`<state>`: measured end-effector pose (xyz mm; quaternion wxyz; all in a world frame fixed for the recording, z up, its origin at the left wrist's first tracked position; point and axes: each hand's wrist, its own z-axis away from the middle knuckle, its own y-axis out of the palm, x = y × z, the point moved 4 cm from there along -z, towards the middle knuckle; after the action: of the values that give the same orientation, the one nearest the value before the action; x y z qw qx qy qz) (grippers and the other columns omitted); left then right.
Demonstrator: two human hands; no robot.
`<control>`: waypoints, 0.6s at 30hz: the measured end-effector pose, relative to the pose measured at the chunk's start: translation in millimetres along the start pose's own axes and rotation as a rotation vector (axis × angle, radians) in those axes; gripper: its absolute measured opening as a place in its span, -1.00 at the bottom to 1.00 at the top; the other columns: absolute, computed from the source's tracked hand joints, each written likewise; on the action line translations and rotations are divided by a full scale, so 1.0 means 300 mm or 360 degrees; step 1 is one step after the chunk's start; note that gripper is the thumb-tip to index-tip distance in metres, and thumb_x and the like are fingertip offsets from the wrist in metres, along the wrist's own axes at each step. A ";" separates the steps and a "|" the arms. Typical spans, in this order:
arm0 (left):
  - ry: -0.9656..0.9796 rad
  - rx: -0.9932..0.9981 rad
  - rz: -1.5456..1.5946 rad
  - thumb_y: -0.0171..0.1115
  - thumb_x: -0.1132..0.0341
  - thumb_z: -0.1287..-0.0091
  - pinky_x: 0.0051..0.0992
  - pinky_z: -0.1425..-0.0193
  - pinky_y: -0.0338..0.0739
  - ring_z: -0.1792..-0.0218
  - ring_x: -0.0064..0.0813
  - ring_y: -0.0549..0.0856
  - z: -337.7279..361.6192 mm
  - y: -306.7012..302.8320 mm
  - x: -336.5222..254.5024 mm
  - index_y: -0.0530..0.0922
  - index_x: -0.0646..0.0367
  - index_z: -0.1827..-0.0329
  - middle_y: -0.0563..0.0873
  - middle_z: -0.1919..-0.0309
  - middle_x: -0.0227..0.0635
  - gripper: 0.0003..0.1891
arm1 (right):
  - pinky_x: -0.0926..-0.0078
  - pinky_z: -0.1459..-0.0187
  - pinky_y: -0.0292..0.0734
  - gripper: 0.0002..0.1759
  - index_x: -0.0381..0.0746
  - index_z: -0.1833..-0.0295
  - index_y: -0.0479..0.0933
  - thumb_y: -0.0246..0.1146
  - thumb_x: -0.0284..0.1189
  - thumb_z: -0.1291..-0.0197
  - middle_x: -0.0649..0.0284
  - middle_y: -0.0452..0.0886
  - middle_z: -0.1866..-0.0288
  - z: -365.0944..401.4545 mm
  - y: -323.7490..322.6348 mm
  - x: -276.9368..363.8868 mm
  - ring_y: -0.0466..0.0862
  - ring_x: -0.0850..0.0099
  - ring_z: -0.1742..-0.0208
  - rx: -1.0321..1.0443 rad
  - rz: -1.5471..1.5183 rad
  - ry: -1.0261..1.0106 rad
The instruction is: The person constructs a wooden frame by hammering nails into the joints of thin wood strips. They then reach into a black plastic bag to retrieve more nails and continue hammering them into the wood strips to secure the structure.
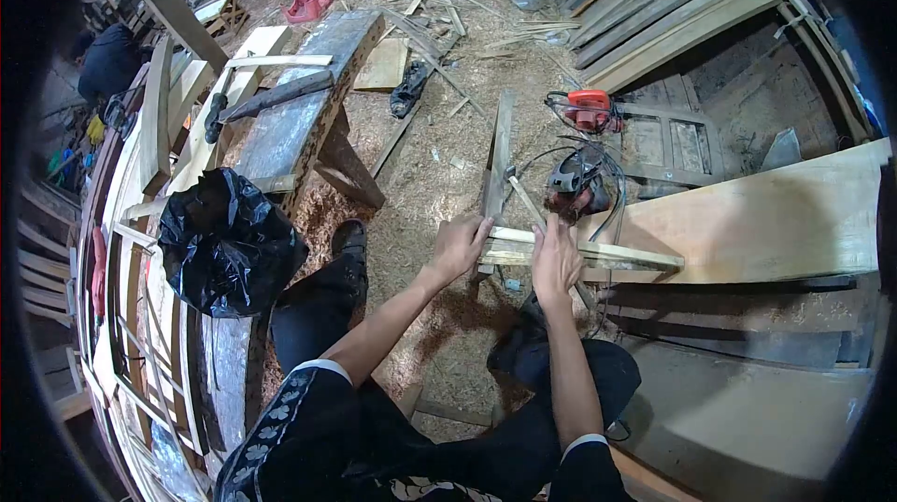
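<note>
My left hand (458, 246) is closed around the left end of a pale wooden strip (631, 254), which lies crosswise in front of me. My right hand (558, 257) is closed over the middle of the strip. A thin handle runs into its fingers from what looks like a hammer (513, 175), its small head pointing away from me. The fingers hide where handle and strip cross. Under the strip's left part a narrow upright board (500, 147) stretches away from me.
A wide plank (747, 222) lies at right, near a corded power tool (579, 175) and a red power tool (590, 111). At left are a black plastic bag (229, 245) and a thick wooden bench (304, 95). Shavings cover the floor. Another person (110, 67) crouches far left.
</note>
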<state>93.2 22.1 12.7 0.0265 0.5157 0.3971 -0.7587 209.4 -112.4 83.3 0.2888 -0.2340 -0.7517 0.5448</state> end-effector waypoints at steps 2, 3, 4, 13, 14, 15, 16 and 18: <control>0.0176 -0.0057 -0.0248 -0.10 -0.06 -0.60 0.12 -0.21 0.33 -0.03 0.04 0.64 0.011 -0.007 -0.013 0.65 0.22 0.02 0.72 0.08 -0.02 -0.49 | 0.08 0.19 0.60 -0.76 -0.18 -0.03 0.46 0.24 -0.29 -0.40 0.10 0.66 0.21 0.000 0.001 0.001 0.64 0.10 0.05 0.0038 -0.0018 0.0019; 0.0177 -0.0050 -0.0252 -0.10 -0.06 -0.60 0.12 -0.21 0.33 -0.03 0.04 0.64 0.009 -0.003 -0.009 0.65 0.22 0.02 0.72 0.08 -0.02 -0.49 | 0.08 0.19 0.60 -0.76 -0.18 -0.03 0.46 0.24 -0.29 -0.40 0.10 0.66 0.21 0.003 0.004 -0.001 0.64 0.10 0.05 0.0040 -0.0020 0.0027; 0.0143 -0.0002 -0.0327 -0.16 -0.06 -0.61 0.20 -0.31 0.23 -0.16 0.00 0.58 0.006 0.004 -0.003 0.58 0.20 -0.14 0.66 -0.08 -0.04 -0.49 | 0.08 0.19 0.60 -0.76 -0.19 -0.02 0.46 0.24 -0.29 -0.40 0.10 0.66 0.22 0.004 0.006 -0.003 0.64 0.09 0.05 0.0027 -0.0020 0.0006; 0.0133 0.0187 -0.0352 -0.47 -0.12 -0.63 0.25 -0.61 -0.53 -0.67 -0.10 -0.02 0.018 0.027 0.023 -0.09 0.13 -0.69 0.11 -0.65 -0.17 -0.29 | 0.07 0.22 0.61 -0.77 -0.20 -0.02 0.47 0.23 -0.30 -0.41 0.07 0.67 0.23 0.004 0.014 0.003 0.63 0.07 0.05 0.0030 -0.0003 0.0008; 0.0141 0.0240 -0.0301 -0.47 -0.15 -0.63 0.22 -0.61 -0.57 -0.67 -0.11 -0.05 0.017 0.031 0.027 -0.13 0.13 -0.70 0.08 -0.66 -0.18 -0.27 | 0.07 0.23 0.61 -0.77 -0.20 -0.02 0.47 0.22 -0.30 -0.41 0.07 0.67 0.23 0.005 0.016 0.003 0.63 0.07 0.05 0.0048 0.0010 0.0020; 0.0138 0.0241 -0.0299 -0.47 -0.15 -0.63 0.22 -0.61 -0.57 -0.67 -0.11 -0.05 0.016 0.030 0.025 -0.13 0.13 -0.70 0.08 -0.66 -0.18 -0.27 | 0.07 0.23 0.61 -0.77 -0.20 -0.02 0.47 0.22 -0.30 -0.41 0.07 0.67 0.23 0.008 0.020 0.002 0.63 0.07 0.05 0.0051 0.0011 0.0019; 0.0152 0.0246 -0.0307 -0.48 -0.15 -0.63 0.21 -0.60 -0.60 -0.68 -0.13 -0.06 0.016 0.029 0.023 -0.12 0.16 -0.69 0.08 -0.66 -0.19 -0.26 | 0.07 0.23 0.61 -0.78 -0.20 -0.01 0.47 0.22 -0.30 -0.41 0.07 0.68 0.22 0.009 0.022 0.002 0.63 0.07 0.04 0.0008 0.0004 0.0015; 0.0163 0.0250 -0.0314 -0.49 -0.16 -0.63 0.21 -0.59 -0.63 -0.68 -0.14 -0.08 0.015 0.025 0.014 -0.12 0.18 -0.69 0.07 -0.67 -0.19 -0.25 | 0.08 0.22 0.61 -0.78 -0.20 0.00 0.46 0.22 -0.30 -0.41 0.07 0.68 0.22 0.009 0.019 0.007 0.62 0.07 0.04 -0.0035 -0.0004 0.0007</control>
<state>91.2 15.8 5.8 -0.1091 0.5126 0.3863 -0.7590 206.2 -111.4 77.6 0.2885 -0.2373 -0.7574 0.5356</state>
